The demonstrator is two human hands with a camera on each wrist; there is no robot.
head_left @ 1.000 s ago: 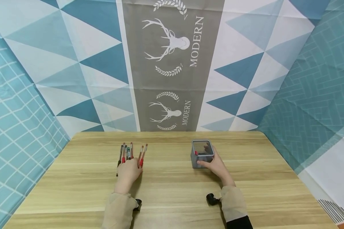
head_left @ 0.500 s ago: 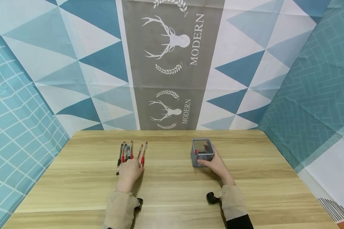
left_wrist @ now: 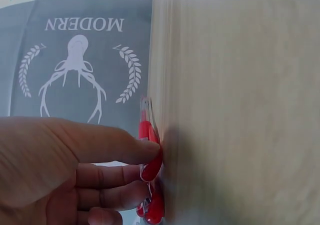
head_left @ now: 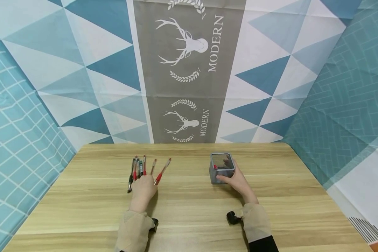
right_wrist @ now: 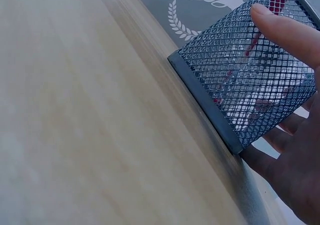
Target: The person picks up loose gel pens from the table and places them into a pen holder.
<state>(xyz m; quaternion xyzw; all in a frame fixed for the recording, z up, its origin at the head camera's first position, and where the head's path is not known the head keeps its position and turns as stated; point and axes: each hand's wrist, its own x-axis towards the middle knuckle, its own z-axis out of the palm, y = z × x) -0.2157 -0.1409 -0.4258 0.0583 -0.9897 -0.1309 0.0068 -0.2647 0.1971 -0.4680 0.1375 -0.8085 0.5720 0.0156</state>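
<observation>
My left hand [head_left: 143, 190] is low over the table at the near end of a row of pens. Between its thumb and fingers it pinches a red pen [left_wrist: 150, 132], which slants up to the right in the head view. Another red pen [head_left: 153, 166] lies just left of that one, partly hidden by the hand. Further left several red and black pens [head_left: 138, 169] lie side by side. My right hand [head_left: 239, 182] grips a grey mesh pen holder [right_wrist: 240, 70] standing upright on the table, thumb across its near side. A red pen [right_wrist: 255, 42] shows through the mesh.
The wooden table [head_left: 189, 210] runs back to a wall cloth [head_left: 182, 87] printed with deer heads and triangles. A black wrist device [head_left: 233, 218] sits by the right sleeve, and another [head_left: 154, 224] by the left sleeve.
The rightmost red pen has swung, its far end moving to the right, away from the others. My left hand has shifted only slightly. The right hand and pen holder stay in place.
</observation>
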